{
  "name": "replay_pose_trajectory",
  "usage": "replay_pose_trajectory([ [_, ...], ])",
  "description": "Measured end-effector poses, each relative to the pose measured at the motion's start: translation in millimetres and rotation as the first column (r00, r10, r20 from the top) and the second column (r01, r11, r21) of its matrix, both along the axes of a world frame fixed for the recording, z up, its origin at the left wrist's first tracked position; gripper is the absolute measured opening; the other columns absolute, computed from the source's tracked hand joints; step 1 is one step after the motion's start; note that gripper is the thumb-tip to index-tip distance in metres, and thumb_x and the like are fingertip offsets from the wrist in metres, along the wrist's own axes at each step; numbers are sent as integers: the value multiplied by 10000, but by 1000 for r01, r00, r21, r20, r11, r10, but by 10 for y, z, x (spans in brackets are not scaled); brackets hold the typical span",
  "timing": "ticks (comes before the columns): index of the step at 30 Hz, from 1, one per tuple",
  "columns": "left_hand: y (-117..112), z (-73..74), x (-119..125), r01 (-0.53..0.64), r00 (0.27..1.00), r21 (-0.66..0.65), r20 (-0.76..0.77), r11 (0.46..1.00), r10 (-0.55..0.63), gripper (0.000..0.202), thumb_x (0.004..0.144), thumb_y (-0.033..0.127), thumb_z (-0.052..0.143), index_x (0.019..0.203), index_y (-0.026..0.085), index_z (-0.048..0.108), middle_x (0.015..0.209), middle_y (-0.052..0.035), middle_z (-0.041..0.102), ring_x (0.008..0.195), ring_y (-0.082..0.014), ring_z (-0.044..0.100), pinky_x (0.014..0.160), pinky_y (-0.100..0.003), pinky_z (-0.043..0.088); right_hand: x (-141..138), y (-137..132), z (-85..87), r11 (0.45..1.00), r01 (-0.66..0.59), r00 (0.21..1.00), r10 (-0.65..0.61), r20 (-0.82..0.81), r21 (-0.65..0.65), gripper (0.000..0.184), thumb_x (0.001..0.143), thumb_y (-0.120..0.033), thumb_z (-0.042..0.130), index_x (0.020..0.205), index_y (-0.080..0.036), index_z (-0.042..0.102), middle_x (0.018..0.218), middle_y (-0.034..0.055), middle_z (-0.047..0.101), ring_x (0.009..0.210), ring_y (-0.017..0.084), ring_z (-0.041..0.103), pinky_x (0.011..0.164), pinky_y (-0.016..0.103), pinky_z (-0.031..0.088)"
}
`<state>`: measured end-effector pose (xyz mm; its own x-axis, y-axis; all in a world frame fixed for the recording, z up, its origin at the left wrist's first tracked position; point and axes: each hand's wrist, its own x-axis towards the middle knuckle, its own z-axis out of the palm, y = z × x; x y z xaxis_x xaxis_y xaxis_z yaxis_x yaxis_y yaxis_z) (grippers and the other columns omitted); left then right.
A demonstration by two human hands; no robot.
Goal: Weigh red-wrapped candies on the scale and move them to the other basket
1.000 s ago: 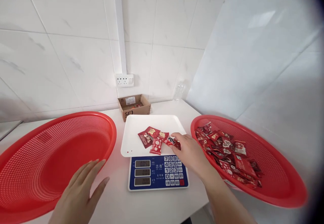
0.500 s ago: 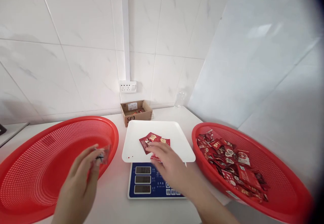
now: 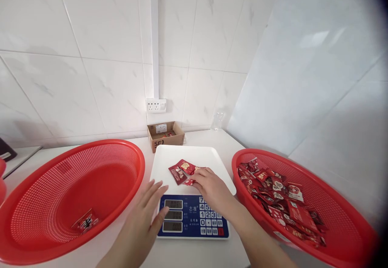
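An electronic scale (image 3: pixel 194 219) with a white weighing tray (image 3: pixel 194 155) stands between two red mesh baskets. A few red snack packets (image 3: pixel 181 171) lie on the tray. My right hand (image 3: pixel 210 187) rests on the tray, its fingers closed over a packet beside the others. My left hand (image 3: pixel 142 219) hovers open, fingers spread, at the scale's front left corner, holding nothing. One red packet (image 3: pixel 85 222) lies in the left basket (image 3: pixel 54 171). The right basket (image 3: pixel 333 223) holds several red packets (image 3: pixel 279 197).
A small cardboard box (image 3: pixel 165 135) stands against the tiled wall behind the scale, under a wall socket (image 3: pixel 156 105). A clear plastic bottle (image 3: pixel 217 120) is in the back corner. A dark object (image 3: pixel 6 150) shows at the far left edge.
My left hand let a packet go into the left basket and came back toward the scale, now open. My right hand moved across the tray onto a packet there.
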<state>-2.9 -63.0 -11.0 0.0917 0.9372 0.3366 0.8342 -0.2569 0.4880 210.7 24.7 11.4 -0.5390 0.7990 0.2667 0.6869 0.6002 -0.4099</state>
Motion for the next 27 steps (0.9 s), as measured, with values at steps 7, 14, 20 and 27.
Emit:
replay_pose_trajectory([
  [7, 3, 77, 175, 152, 954, 44, 255, 987, -158, 334, 925, 286, 385, 1215, 288, 551, 1211, -67, 640, 1049, -190, 633, 863, -299, 542, -232, -310, 178, 948, -297, 928, 258, -268, -117, 172, 911, -247, 489, 963, -192, 644, 941, 52, 643, 896, 163, 575, 803, 299, 470],
  [14, -23, 230, -477, -455, 889, 154, 127, 877, 439, 303, 909, 421, 381, 1071, 288, 600, 1132, -53, 670, 1082, -276, 603, 821, -398, 536, -237, 199, 4, 986, 150, 989, -149, 15, -68, 404, 892, -356, 483, 1269, -214, 510, 1384, 134, 455, 1315, 299, 329, 1030, 517, 292],
  [20, 1, 240, -655, -499, 856, 174, -55, 849, 514, 415, 892, 444, 364, 1203, 233, 541, 1375, -118, 486, 1300, -340, 387, 967, -553, 423, -402, 350, -133, 970, 172, 968, -134, 213, -173, 562, 849, -491, 485, 1357, -264, 413, 1436, 108, 394, 1312, 361, 299, 978, 625, 247],
  [27, 57, 57, -365, -320, 945, 96, -39, 943, 324, 390, 895, 407, 384, 1171, 219, 585, 1357, -109, 521, 1338, -312, 351, 1008, -536, 413, -375, 393, -168, 991, 114, 972, -95, 216, -75, 372, 880, -167, 408, 1196, -285, 564, 1179, 83, 549, 1044, 263, 504, 830, 406, 393],
])
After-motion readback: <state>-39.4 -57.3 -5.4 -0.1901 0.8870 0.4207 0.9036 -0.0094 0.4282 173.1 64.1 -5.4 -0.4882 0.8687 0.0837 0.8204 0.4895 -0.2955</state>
